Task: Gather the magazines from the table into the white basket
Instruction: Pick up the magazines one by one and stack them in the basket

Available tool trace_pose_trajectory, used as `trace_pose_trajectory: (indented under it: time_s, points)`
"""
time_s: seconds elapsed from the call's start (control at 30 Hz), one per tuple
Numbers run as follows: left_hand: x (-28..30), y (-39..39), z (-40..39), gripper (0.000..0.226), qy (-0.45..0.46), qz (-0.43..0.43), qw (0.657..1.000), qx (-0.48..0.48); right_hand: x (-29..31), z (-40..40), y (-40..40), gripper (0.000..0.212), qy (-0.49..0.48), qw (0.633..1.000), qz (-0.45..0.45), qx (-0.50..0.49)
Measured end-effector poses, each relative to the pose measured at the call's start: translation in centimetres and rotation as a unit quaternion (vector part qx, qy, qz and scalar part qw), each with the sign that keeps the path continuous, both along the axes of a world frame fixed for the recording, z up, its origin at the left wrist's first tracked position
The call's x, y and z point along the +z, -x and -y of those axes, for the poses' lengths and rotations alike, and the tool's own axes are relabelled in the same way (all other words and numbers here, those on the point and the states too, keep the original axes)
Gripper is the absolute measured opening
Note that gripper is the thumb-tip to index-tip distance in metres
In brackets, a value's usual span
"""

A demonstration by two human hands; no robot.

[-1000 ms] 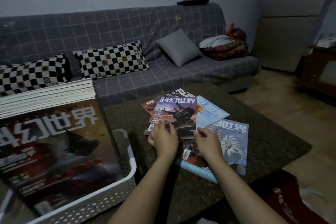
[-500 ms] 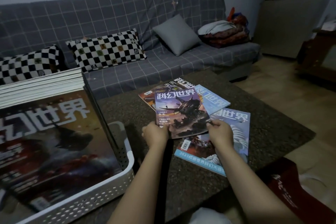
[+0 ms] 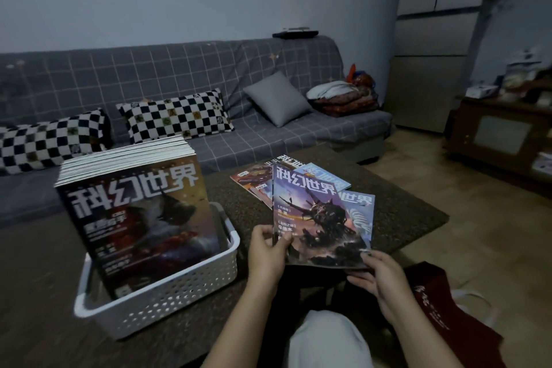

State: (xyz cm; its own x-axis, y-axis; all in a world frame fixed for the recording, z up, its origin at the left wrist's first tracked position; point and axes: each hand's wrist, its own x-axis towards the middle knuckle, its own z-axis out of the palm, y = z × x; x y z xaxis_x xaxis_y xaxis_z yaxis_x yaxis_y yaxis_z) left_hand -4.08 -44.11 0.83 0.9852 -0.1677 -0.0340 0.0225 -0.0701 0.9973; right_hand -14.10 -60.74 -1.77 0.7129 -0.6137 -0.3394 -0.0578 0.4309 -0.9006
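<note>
White basket [image 3: 167, 293] already holds a thick magazine stack [image 3: 140, 212]; both hands, left hand [image 3: 265, 251] and right hand [image 3: 379, 275], grasp a purple-covered magazine [image 3: 316, 215] in their fingers, with several magazines [image 3: 301, 179] left on the tabletop [image 3: 397, 218].

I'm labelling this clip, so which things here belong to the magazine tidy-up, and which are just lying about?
Part of the job:
- purple-covered magazine, held by the left hand and right hand
- loose magazines on the dark table
- white perforated plastic basket with its upright magazine stack

Lying about:
- checkered pillows
- grey cushion
- folded blankets
</note>
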Motion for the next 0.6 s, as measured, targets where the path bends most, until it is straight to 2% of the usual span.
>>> trace_pose_trajectory:
  time_s: [0.13, 0.3, 0.5, 0.6]
  points:
    - [3.2, 3.1, -3.8, 0.014, 0.075, 0.036, 0.996, -0.019, 2.1, -1.7, 1.5, 0.024, 0.042, 0.995, 0.053, 0.078]
    - [5.9, 4.9, -10.0, 0.018, 0.1, 0.095, 0.99, -0.029, 5.8, -5.3, 0.6, 0.025, 0.099, 0.978, 0.141, 0.114]
    - [7.8, 3.9, -17.2, 0.038, 0.047, 0.157, 0.986, -0.013, 8.6, -11.2, -2.4, 0.031, 0.124, 0.953, 0.202, 0.191]
    - [8.2, 2.5, -19.7, 0.039, 0.025, 0.2, 0.978, 0.049, 9.5, -14.3, -4.9, 0.031, 0.149, 0.945, 0.212, 0.2]
